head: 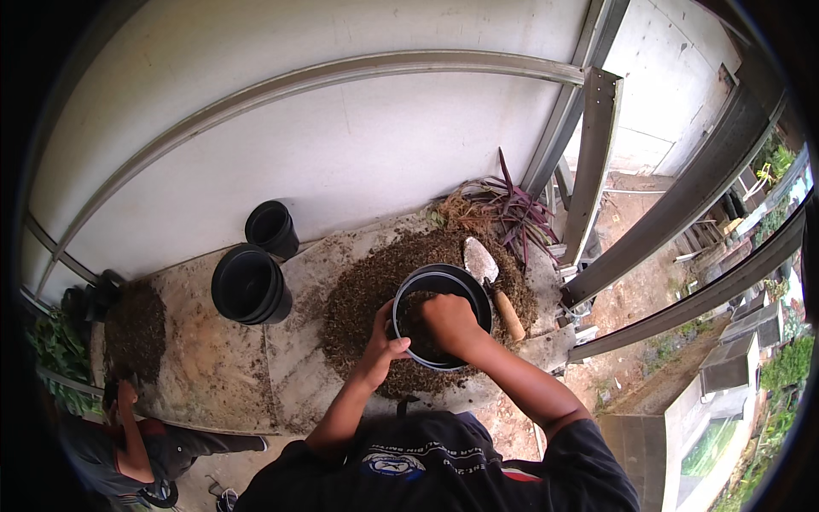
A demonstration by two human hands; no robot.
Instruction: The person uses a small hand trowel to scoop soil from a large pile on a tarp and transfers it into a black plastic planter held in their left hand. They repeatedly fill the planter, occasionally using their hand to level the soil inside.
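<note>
My left hand [387, 342] grips the near left side of a black plastic plant pot [484, 310], its thumb over the rim. The pot stands tilted a little over a heap of dark potting mix [355, 301], and more mix [409, 313] shows inside it. My right hand [451, 323] reaches down into the pot with its fingers curled against the mix. Its fingertips are hidden, so whether they hold anything cannot be seen. Just right of the pot a hand trowel [508, 315] with a wooden handle and a soil-crusted blade lies on the heap.
Nested black pots [249, 288] and another pot [272, 227] stand left on the dirty worktop [211, 358]. Uprooted purple-leaved plants [512, 211] lie behind the heap. A white wall panel [358, 134] backs the worktop; metal posts [592, 166] rise right. Another person [141, 454] works far left beside more soil [134, 326].
</note>
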